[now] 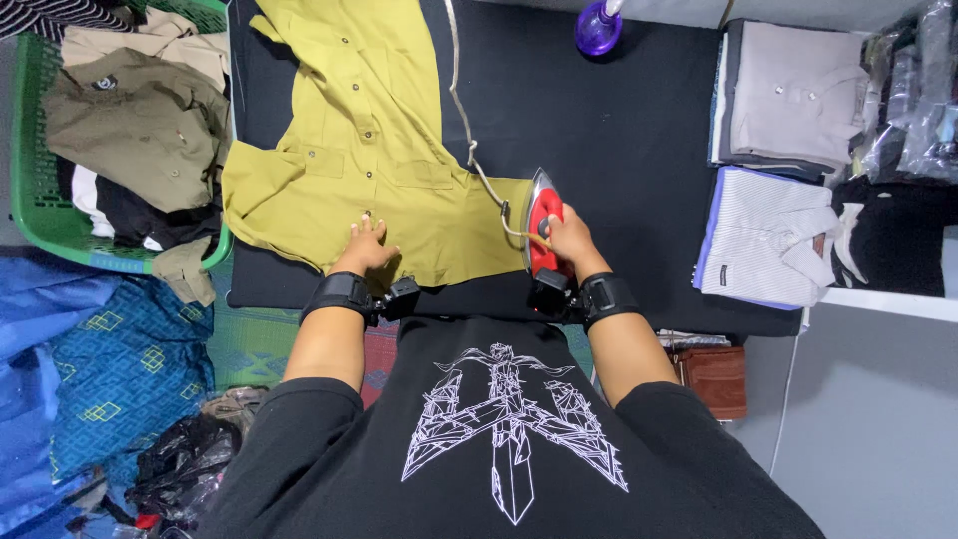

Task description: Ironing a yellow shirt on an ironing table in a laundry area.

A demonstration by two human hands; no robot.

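Light even & fairly bright, soft, prob. from overhead; no hard shadows. Black worktop (619, 130) soaks up light, almost no texture visible. Small glint on the iron (539, 215) metal edge, and glare on clear plastic bags (923, 90) at 2 o'clock. Olive shirt (369, 150) sharp, colours saturated. Wide-angle bend at edges: green basket (35, 200) at 10 o'clock curves. Dim corner at 7 o'clock. No motion blur.
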